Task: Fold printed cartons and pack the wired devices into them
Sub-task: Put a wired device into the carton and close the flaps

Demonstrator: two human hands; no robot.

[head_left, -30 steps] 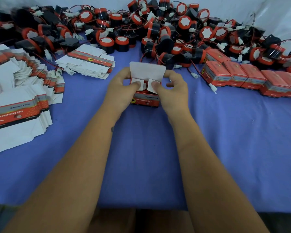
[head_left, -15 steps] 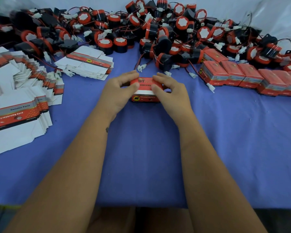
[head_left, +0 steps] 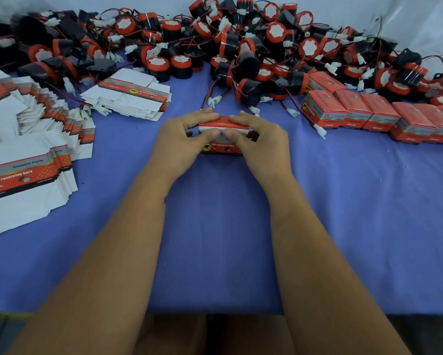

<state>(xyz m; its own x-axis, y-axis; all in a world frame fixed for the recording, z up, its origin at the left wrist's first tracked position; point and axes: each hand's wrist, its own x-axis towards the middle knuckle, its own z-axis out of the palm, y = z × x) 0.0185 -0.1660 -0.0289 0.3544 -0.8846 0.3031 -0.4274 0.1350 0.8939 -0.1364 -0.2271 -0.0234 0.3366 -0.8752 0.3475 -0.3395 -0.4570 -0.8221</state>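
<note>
Closing the lid of one printed carton (head_left: 223, 147) at mid-table on the blue cloth (head_left: 343, 213), near the front of the heap of wired devices (head_left: 248, 90). Left hand (head_left: 179, 139) and right hand (head_left: 262, 140) both curled round the carton from either side: fingers over the red top panel, thumbs meeting at the front edge where a white strip of flap shows. Lid apparently not fully seated; tuck flap probably partly out. Device inside not visible, so contents cannot be confirmed. To finish cleanly: keep side walls square with the palms, press the flap straight down and inward with both thumbs together, avoid creasing the top panel, check no wire or connector is caught in the seam. Finished cartons (head_left: 369, 114) in a row to the right; flat carton blanks (head_left: 133, 94) stacked further back on the left, a larger fanned stack of blanks (head_left: 28, 160) at far left.
</note>
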